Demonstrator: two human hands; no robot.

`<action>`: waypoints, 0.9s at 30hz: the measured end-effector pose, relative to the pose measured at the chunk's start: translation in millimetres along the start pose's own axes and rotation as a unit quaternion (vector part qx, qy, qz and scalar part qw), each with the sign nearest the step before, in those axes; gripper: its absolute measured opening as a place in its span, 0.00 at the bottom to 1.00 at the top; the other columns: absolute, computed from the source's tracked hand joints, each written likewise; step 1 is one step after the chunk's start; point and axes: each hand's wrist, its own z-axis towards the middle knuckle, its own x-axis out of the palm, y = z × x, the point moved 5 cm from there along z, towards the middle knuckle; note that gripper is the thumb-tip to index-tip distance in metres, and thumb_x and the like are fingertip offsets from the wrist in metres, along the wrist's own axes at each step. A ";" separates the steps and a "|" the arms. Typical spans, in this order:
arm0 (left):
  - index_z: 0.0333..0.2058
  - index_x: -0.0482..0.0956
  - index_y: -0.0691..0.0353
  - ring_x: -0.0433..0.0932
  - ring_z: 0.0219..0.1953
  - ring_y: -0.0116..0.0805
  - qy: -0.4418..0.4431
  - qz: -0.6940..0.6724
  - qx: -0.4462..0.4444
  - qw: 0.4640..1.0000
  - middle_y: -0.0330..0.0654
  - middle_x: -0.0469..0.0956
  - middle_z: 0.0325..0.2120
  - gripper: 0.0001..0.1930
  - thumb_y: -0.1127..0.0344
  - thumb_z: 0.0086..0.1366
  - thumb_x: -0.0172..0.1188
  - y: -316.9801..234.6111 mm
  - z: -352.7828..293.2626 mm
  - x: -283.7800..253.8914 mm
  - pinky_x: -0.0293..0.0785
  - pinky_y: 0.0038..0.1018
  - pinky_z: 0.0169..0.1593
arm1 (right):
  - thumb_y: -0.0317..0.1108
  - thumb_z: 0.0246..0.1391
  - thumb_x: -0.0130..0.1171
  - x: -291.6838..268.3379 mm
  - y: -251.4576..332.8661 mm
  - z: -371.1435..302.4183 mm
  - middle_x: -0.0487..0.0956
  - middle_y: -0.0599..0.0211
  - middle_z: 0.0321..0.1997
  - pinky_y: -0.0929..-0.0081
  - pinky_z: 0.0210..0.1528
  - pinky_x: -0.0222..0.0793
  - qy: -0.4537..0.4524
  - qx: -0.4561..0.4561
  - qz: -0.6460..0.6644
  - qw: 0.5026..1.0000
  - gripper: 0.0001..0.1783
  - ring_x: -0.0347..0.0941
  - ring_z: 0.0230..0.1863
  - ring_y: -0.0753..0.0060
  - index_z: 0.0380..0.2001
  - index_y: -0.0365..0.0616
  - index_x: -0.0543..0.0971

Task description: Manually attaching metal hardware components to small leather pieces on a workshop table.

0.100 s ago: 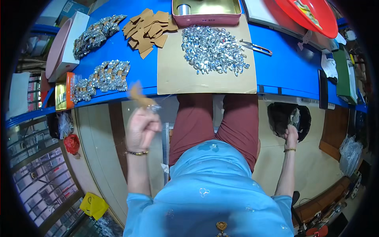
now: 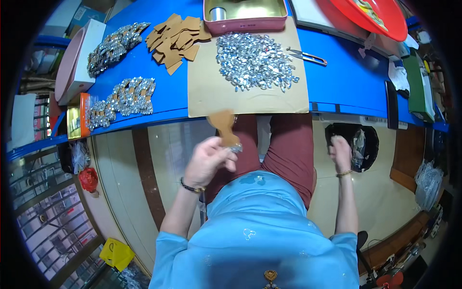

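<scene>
My left hand (image 2: 208,163) pinches a brown waisted cutout (image 2: 223,126), held over my lap just in front of the table edge. A few clear rhinestones (image 2: 236,148) sit at its lower end, by my fingertips. Off to the right, my right hand (image 2: 340,153) is raised beside a black bin bag (image 2: 369,151), its fingers curled together; anything small between them is too fine to see. Loose silver rhinestones (image 2: 257,62) lie heaped on a tan board (image 2: 202,94) ahead of me. Plain brown cutouts (image 2: 175,41) are piled to its left.
Rhinestone-covered pieces lie in a near group (image 2: 131,96) and a far stack (image 2: 115,45) on the blue table. Thread snips (image 2: 310,59) rest right of the heap. Behind it, a pink tin (image 2: 248,24) holds a spool (image 2: 218,14). A red basin (image 2: 397,24) stands far right.
My left hand has swung rightward over my lap with the brown cutout. My right hand has come left and slightly up, off the front of the bin bag.
</scene>
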 end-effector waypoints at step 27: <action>0.37 0.70 0.70 0.79 0.28 0.27 0.079 0.055 -0.042 0.994 0.45 0.78 0.29 0.07 0.75 0.60 0.54 41.1 8.2 30.9 0.76 0.19 0.32 | 0.32 0.59 0.48 187.8 83.6 -114.5 0.72 0.76 0.16 0.90 0.17 0.60 0.460 0.053 0.028 0.886 0.09 0.64 0.15 0.89 0.38 0.38 0.71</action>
